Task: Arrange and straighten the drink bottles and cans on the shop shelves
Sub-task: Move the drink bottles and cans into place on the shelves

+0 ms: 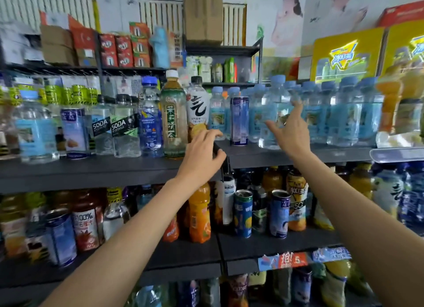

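On the upper dark shelf [91, 169] stands a row of drinks: soda bottles [124, 127], a blue-label bottle [150, 121], a green tea bottle [173, 118] and a white bottle with a black cap [197, 105]. My left hand [202, 150] curls around the base of that white bottle. To its right stands a slim blue can [239, 121], then several blue-capped water bottles [344, 118]. My right hand [291, 132] is spread open against a front water bottle [270, 118], its index finger pointing up.
The lower shelf [275, 244] holds an orange juice bottle [199, 212], two upright cans [243, 212] and mixed bottles. Cardboard boxes [203, 13] and red cartons [124, 49] sit on top. A yellow display box [346, 54] stands behind the water at the right.
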